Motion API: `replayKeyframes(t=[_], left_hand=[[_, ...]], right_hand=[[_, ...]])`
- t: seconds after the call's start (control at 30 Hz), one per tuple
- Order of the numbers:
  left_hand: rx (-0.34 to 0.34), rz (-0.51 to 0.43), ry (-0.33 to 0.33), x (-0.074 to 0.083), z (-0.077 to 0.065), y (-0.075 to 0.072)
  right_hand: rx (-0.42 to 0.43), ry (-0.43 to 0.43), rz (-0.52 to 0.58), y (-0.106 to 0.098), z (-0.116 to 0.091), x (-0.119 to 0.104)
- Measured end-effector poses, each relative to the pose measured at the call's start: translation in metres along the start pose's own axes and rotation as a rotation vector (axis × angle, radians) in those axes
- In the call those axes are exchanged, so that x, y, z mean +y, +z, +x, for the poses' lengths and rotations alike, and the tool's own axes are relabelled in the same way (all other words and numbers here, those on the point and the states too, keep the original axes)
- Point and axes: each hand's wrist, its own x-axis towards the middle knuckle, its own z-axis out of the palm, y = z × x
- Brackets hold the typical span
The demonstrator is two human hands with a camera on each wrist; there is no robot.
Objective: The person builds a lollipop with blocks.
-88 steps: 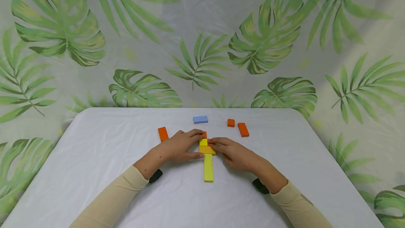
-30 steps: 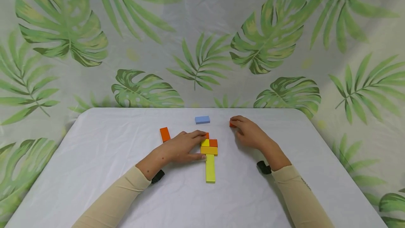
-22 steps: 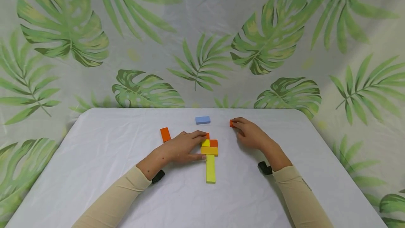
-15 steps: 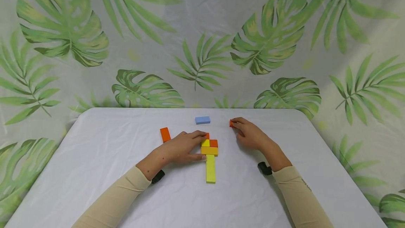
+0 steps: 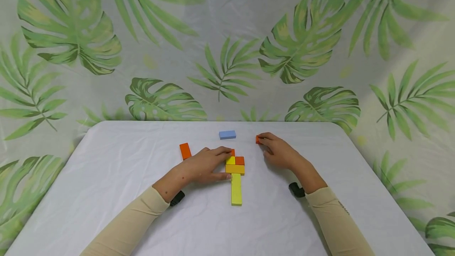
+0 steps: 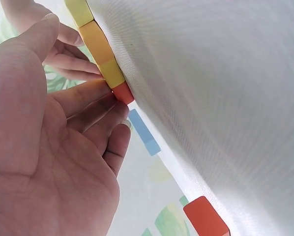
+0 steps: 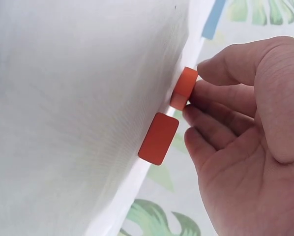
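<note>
My left hand [image 5: 204, 165] lies beside a row of joined blocks, fingertips touching the orange block [image 5: 233, 152] at its far end. Below that come a yellow block [image 5: 230, 160] with an orange-red one [image 5: 239, 160] beside it, an amber block [image 5: 235, 169] and a long yellow-green block [image 5: 236, 189]. The left thumb tip is by the long block's upper left corner. Farther right, my right hand [image 5: 281, 151] touches a small orange cube [image 7: 185, 87] with its fingertips; the thumb stands apart. An orange rectangular block [image 7: 158, 139] near it is hidden by that hand in the head view.
A light-blue block [image 5: 227, 134] lies at the back of the white-covered table [image 5: 142, 137]. To the left is another orange block [image 5: 185, 151], partly covered by the left hand. A leaf-patterned cloth [image 5: 227, 50] hangs behind the table.
My right hand has left the joined blocks and reached the small orange cube at the back right. Lately the cube has shifted slightly left with the fingers. My left hand has stayed in place.
</note>
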Motion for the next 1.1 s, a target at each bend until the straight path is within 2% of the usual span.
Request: replayKeyframes(t=[0.6, 1.1], left_hand=[[0.016, 0.013, 0.015, 0.001, 0.000, -0.001], [0.020, 0.012, 0.016, 0.001, -0.001, -0.001]], right_hand=[[-0.023, -0.088, 0.015, 0.004, -0.003, -0.016], [-0.088, -0.098, -0.005, 0.011, -0.001, -0.038]])
